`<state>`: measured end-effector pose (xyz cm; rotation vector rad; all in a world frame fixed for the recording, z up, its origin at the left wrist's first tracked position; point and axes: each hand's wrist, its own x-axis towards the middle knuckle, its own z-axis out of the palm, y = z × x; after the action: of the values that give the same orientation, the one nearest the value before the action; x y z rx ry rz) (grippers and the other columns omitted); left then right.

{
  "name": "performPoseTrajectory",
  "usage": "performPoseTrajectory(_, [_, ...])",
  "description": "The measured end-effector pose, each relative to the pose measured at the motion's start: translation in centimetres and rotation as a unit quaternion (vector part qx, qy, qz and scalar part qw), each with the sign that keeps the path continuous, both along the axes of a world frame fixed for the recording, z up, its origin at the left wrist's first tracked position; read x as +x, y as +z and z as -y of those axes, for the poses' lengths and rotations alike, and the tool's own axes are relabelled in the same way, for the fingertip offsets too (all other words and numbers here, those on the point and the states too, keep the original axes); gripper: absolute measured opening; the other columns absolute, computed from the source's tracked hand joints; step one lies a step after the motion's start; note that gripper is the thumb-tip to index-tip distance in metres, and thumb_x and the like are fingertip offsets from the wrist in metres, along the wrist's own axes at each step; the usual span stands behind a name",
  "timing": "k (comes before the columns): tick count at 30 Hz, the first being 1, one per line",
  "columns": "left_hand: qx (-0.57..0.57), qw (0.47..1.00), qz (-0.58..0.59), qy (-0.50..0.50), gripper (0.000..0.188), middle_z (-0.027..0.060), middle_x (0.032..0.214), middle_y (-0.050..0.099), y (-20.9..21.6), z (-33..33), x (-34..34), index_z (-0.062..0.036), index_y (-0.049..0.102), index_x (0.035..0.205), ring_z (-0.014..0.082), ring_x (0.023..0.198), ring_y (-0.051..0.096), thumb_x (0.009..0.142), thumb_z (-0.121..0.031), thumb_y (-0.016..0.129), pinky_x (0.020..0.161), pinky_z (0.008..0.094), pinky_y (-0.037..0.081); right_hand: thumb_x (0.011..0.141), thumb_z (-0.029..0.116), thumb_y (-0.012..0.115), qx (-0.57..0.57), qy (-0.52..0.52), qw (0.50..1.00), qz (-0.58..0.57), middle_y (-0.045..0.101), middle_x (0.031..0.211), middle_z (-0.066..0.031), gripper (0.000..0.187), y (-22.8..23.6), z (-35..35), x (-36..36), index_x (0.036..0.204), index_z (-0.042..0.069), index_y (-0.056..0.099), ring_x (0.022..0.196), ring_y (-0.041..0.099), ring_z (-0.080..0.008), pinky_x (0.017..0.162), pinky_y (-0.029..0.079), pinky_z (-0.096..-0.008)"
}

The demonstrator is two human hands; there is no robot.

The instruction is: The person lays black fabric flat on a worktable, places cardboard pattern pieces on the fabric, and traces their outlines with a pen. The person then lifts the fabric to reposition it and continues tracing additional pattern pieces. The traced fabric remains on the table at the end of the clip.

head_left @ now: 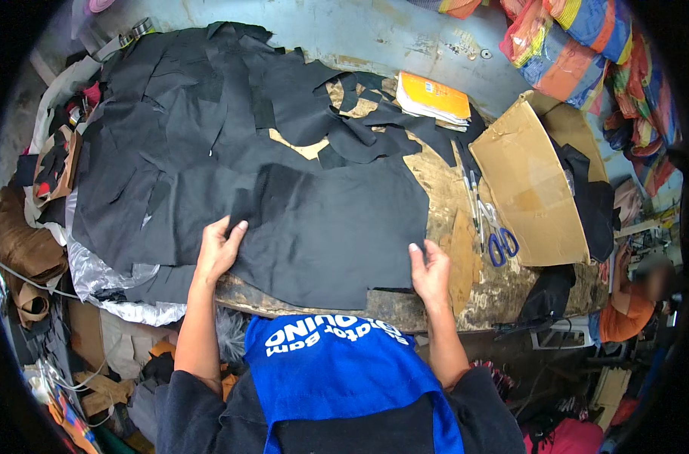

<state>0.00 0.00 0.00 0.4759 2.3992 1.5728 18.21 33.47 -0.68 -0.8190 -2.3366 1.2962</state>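
Note:
A broad piece of black leather-like material (pixel 337 227) lies across the near part of the worktable in front of me. Its left edge is pinched by my left hand (pixel 222 248), thumb on top and fingers partly hidden. On the opposite side, my right hand (pixel 432 274) grips the lower right edge, its thumb pointing up and some fingertips out of sight. Beyond and to the left, several more black sheets (pixel 170 113) overlap in a wide heap. Irregular black offcuts (pixel 367 140) are scattered farther back.
Blue-handled scissors (pixel 503 247) and slim pens (pixel 474 204) lie right of the sheet, beside a cardboard box (pixel 537 189). An orange-covered notebook (pixel 433 98) rests at the back. Clear plastic (pixel 106 276) hangs over the left edge. A person in orange (pixel 623 314) is far right.

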Motion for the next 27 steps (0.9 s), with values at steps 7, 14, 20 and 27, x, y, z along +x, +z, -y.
performPoseTrajectory(7, [0.384,0.916,-0.035,0.115,0.022,0.0026,0.103,0.065,5.3,1.0,0.3,-0.0007,0.063,0.109,0.0089,0.089,0.057,0.09,-0.01,0.06,0.083,0.0241,0.044,0.091,0.006,0.058,-0.081,-0.001,0.954,-0.288,0.06,0.08,0.0006,0.01,9.9,0.1,-1.2,0.091,-0.004,0.06,0.072,0.05,-0.0034,0.065,0.041,-0.018])
performPoseTrajectory(14, [0.467,0.88,0.005,0.09,0.021,0.0061,0.104,0.066,8.4,1.2,0.9,-0.0017,0.063,0.109,0.0125,0.089,0.061,0.092,-0.012,0.057,0.08,0.0275,0.049,0.09,0.01,0.06,-0.055,0.028,0.947,-0.316,0.063,0.082,-0.0015,0.017,12.8,-0.3,-1.8,0.097,-0.005,0.062,0.07,0.052,-0.0035,0.064,0.041,-0.017])
performPoseTrajectory(20, [0.444,0.89,0.019,0.098,0.022,0.0068,0.105,0.066,8.7,0.8,0.4,-0.0025,0.061,0.11,0.0144,0.088,0.064,0.093,-0.015,0.056,0.078,0.0286,0.051,0.09,0.01,0.061,-0.083,0.038,0.954,-0.285,0.064,0.083,-0.0028,0.019,13.3,-0.9,-2.2,0.099,-0.006,0.063,0.07,0.052,-0.0039,0.065,0.043,-0.0175])
performPoseTrajectory(27, [0.411,0.904,0.07,0.094,0.024,0.0064,0.104,0.065,7.5,0.6,-0.6,-0.001,0.059,0.111,0.0134,0.091,0.061,0.092,-0.016,0.058,0.082,0.0284,0.048,0.09,0.01,0.06,-0.098,0.036,0.96,-0.26,0.065,0.084,-0.0023,0.018,11.3,-2.4,-2.8,0.099,-0.006,0.063,0.071,0.053,-0.0037,0.065,0.043,-0.0176])
